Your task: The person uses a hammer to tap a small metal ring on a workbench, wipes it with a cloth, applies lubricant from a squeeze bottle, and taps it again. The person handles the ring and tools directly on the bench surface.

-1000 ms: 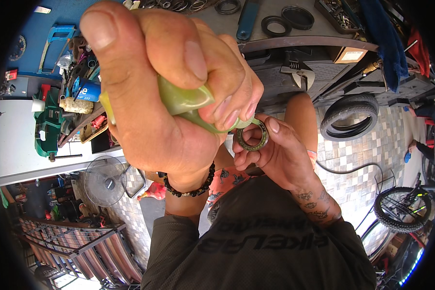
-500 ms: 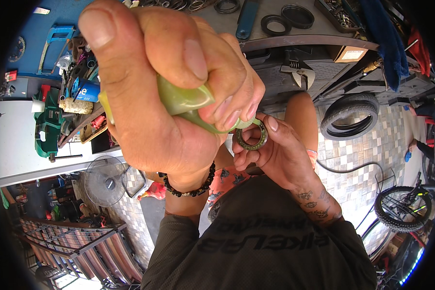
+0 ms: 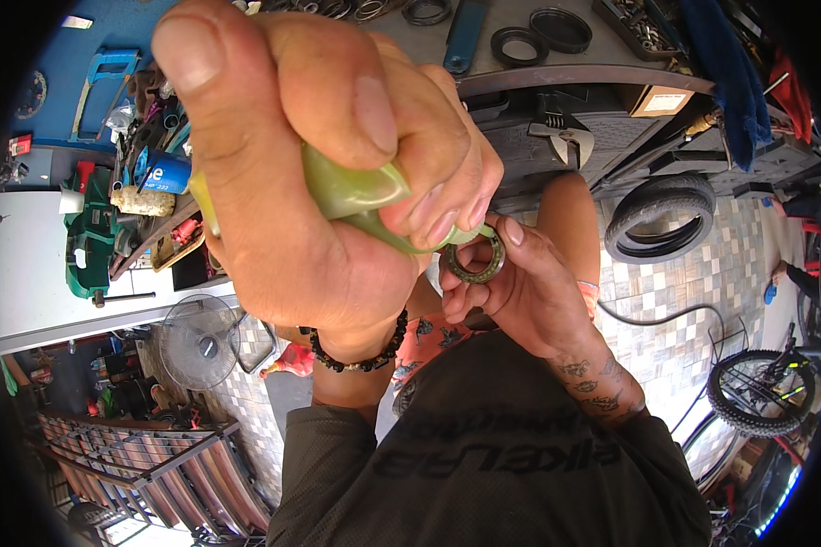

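My left hand, close to the camera, is clenched round a soft, translucent green squeeze tube, whose folds bulge between thumb and fingers. Its narrow tip reaches the upper edge of a small metal ring bearing. Between the thumb and fingertips of my right hand the bearing is pinched, its round opening facing up toward me. Greenish matter lies along the groove of the ring. My left fingers hide part of the tube and its tip.
Beyond my hands is a workbench edge with black rings and a tray of small parts. An adjustable wrench hangs below it. Tyres lie on the tiled floor at right; a green vise and fan stand left.
My left hand has shifted very slightly right with the squeeze tube, and the tip sits a little further along the bearing's rim. My right hand stays nearly still.
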A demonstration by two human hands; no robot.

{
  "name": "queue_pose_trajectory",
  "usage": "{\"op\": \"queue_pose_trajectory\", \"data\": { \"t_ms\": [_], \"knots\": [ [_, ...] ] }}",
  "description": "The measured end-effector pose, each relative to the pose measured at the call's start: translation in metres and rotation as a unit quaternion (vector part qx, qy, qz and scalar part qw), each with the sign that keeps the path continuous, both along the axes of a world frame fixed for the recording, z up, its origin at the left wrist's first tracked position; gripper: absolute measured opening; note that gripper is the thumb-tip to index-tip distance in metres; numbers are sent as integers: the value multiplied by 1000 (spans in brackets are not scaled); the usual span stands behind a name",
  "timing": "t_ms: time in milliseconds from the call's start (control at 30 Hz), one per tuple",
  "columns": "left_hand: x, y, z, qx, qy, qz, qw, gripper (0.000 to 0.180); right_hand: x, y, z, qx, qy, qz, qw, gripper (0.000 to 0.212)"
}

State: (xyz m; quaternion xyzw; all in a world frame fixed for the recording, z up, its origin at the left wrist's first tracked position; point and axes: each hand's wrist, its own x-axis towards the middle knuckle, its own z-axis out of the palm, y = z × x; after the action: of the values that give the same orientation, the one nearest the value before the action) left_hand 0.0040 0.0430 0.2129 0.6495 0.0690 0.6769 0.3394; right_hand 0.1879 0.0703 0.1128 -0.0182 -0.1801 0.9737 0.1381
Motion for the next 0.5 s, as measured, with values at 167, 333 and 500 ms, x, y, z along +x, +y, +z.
{"op": "queue_pose_trajectory", "data": {
  "t_ms": [167, 333, 500],
  "knots": [
    [31, -21, 10, -123, -93, 204, 967, 48, 0, 0, 0, -9, -2, 2, 1000, 42],
    [10, -16, 14, -116, 15, 100, 988, 47, 0, 0, -2, -11, 3, 3, 1000, 42],
    [2, -3, 7, -40, 18, 28, 999, 47, 0, -1, -3, -9, -2, 0, 1000, 42]
  ]
}}
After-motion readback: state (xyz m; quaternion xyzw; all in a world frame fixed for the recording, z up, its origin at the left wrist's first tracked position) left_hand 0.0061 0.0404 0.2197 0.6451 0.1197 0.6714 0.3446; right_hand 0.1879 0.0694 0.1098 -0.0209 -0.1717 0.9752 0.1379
